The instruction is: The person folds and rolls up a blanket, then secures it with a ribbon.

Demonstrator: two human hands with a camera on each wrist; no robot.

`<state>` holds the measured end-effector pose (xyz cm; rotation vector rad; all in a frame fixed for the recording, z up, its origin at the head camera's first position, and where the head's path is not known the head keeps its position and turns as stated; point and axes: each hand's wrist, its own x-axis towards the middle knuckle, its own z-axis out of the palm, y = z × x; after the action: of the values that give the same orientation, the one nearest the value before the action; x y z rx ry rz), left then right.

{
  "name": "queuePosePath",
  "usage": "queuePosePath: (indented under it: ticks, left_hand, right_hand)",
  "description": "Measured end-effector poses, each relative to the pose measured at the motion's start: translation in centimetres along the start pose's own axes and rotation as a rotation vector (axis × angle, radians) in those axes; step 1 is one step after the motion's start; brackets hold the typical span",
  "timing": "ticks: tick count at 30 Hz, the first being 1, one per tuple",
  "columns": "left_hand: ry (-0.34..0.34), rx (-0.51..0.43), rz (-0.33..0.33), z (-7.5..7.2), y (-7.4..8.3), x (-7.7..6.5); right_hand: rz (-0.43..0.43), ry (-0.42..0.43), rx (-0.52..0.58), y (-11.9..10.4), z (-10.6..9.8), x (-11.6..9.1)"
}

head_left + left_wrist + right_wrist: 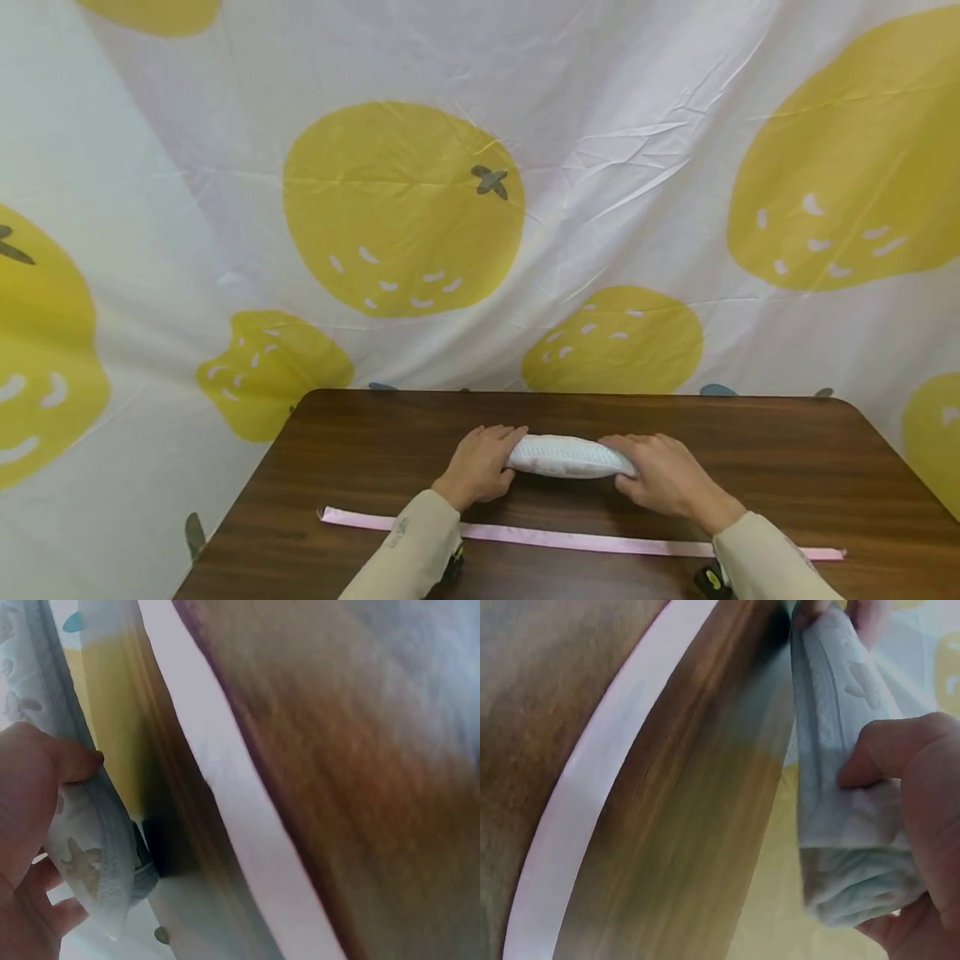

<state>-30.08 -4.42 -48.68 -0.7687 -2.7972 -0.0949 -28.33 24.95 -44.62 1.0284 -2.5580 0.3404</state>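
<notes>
A white folded cloth bundle (572,458) with a textured surface spans between the two hands, over the far half of the table. The left hand (480,467) grips its left end, thumb on the near side. At the opposite end, the right hand (663,475) pinches the bundle between thumb and fingers. Stacked, folded layers show at the end of the cloth (866,881) in the right wrist view. A grey-blue edge and a tan patch mark the cloth (112,825) in the left wrist view. Some fingers are hidden behind it.
A long pale pink strip (570,537) lies across the dark wooden table (405,433), nearer the person and partly under the forearms. Behind the table hangs a white curtain (600,208) with yellow fruit prints.
</notes>
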Motion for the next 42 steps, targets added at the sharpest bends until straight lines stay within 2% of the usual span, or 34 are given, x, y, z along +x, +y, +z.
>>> queuePosePath:
  ticks: [4, 12, 22, 26, 30, 34, 38, 42]
  left_hand:
    - [0.021, -0.003, 0.004, -0.3, -0.4, 0.1]
    - [0.035, -0.029, 0.008, -0.7, -1.0, 0.3]
    - [0.034, -0.104, 0.02, -0.8, -1.3, 0.7]
    - [0.073, -0.118, 0.092, -0.9, -0.9, 1.0]
    - [0.111, -0.108, 0.204, -0.8, -0.2, 1.6]
    - [0.092, -0.058, 0.255, -0.8, 0.9, 1.9]
    - [0.043, 0.004, 0.287, -1.0, 1.9, 2.1]
    - [0.005, 0.084, 0.324, -1.2, 3.0, 2.5]
  right_hand:
    - [-0.042, 0.091, -0.024, -1.1, -0.4, -0.2]
    - [-0.205, 0.266, -0.037, -2.5, -0.6, -0.4]
    - [-0.324, 0.316, 0.061, -5.5, -1.7, -1.1]
    - [-0.405, 0.335, 0.072, -6.9, -2.1, -1.6]
    - [-0.506, 0.332, 0.039, -7.9, -2.1, -2.1]
    - [-0.594, 0.301, -0.021, -8.7, -1.6, -2.6]
    - [-0.639, 0.314, -0.143, -9.5, -1.0, -3.2]
    - [-0.632, 0.337, -0.302, -10.4, -0.5, -3.9]
